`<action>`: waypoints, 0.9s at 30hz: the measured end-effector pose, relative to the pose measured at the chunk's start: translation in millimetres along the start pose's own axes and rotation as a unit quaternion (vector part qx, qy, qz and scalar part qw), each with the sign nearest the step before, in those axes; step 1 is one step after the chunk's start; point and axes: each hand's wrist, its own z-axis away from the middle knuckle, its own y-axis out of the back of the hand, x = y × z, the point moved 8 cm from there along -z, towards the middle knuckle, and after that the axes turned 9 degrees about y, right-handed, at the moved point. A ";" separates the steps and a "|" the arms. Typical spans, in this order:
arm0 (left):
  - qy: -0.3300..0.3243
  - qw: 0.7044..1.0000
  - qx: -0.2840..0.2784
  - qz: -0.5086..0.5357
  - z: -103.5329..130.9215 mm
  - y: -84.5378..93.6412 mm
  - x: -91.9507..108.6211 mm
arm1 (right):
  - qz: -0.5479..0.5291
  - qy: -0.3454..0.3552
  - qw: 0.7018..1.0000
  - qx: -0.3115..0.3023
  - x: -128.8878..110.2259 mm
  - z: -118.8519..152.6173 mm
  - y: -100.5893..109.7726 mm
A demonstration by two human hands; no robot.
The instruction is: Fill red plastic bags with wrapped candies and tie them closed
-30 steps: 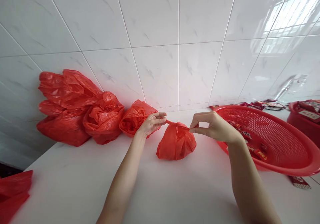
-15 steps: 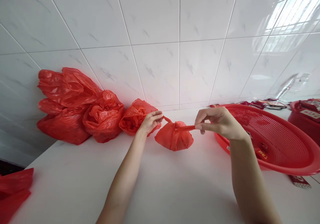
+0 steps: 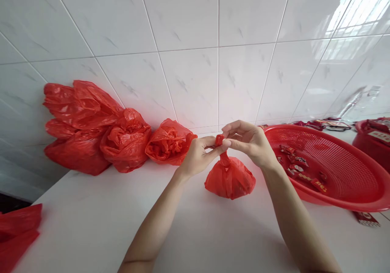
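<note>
A small filled red plastic bag point(image 3: 230, 180) is at the middle of the white table, its handles drawn up into a twisted loop above it. My left hand point(image 3: 201, 153) pinches the handles from the left. From the right, my right hand point(image 3: 246, 141) grips the same loop between thumb and fingers, close to the left fingertips. Both hands meet just above the bag. What the bag holds is hidden by the red plastic.
Several red bags point(image 3: 124, 141) stand along the tiled wall at left. A red mesh basket point(image 3: 350, 171) with small wrapped packets is at right, a red container point(image 3: 373, 143) beyond it. Red plastic point(image 3: 18, 232) lies at the lower left. Dark red packets point(image 3: 332, 123) lie behind the basket.
My hands have come together from their spread position, bringing the two bag handles into one loop. The small bag has shifted slightly right and nearer. More packets in the basket show now.
</note>
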 end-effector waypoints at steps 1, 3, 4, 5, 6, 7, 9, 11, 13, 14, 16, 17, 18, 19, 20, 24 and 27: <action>-0.004 1.000 0.008 0.009 0.2 2.0 1.3 | -0.020 -0.022 0.999 -0.022 5.7 0.0 -0.7; -0.015 0.999 0.033 0.028 1.0 7.8 5.3 | -0.037 -0.065 0.993 -0.095 19.7 1.6 -8.8; -0.021 0.998 0.051 0.034 1.7 11.1 7.5 | -0.030 -0.080 0.986 -0.140 27.1 3.3 -15.4; -0.027 0.997 0.070 0.036 2.6 14.5 9.5 | -0.014 -0.091 0.979 -0.184 34.8 5.6 -22.8; -0.032 0.995 0.089 0.037 3.6 17.8 11.1 | 0.007 -0.099 0.970 -0.223 42.5 8.2 -30.4; -0.035 0.993 0.102 0.039 4.4 20.6 12.1 | 0.024 -0.113 0.960 -0.256 50.8 11.4 -38.0; -0.033 0.991 0.122 0.046 5.5 27.0 11.9 | 0.026 -0.134 0.944 -0.301 62.9 17.4 -52.3; -0.030 0.987 0.148 0.045 7.2 37.0 11.2 | -0.003 -0.137 0.935 -0.326 67.1 21.4 -64.3; -0.037 0.982 0.180 0.032 9.8 48.7 12.5 | -0.028 -0.127 0.930 -0.345 66.3 23.7 -72.4; -0.042 0.980 0.193 0.026 11.2 53.8 13.6 | -0.038 -0.124 0.926 -0.355 65.7 25.0 -75.3; -0.052 0.977 0.206 0.019 13.4 60.7 16.0 | -0.052 -0.126 0.918 -0.373 64.9 27.3 -78.5; -0.056 0.976 0.211 0.017 14.5 62.9 17.2 | -0.058 -0.129 0.913 -0.382 64.8 28.5 -79.2; -0.058 0.975 0.213 0.014 15.4 63.9 18.2 | -0.063 -0.131 0.910 -0.389 64.6 29.5 -79.2; -0.058 0.975 0.212 0.009 16.0 63.6 19.2 | -0.065 -0.132 0.908 -0.393 64.6 30.2 -78.4; -0.059 0.976 0.210 0.004 16.4 62.5 20.3 | -0.064 -0.133 0.907 -0.395 64.7 30.5 -76.8; -0.060 0.977 0.205 -0.005 17.5 56.8 24.1 | -0.059 -0.135 0.920 -0.362 65.5 27.8 -64.8; -0.066 0.974 0.216 0.004 17.4 55.4 24.7 | -0.066 -0.157 0.933 -0.318 66.9 26.0 -58.7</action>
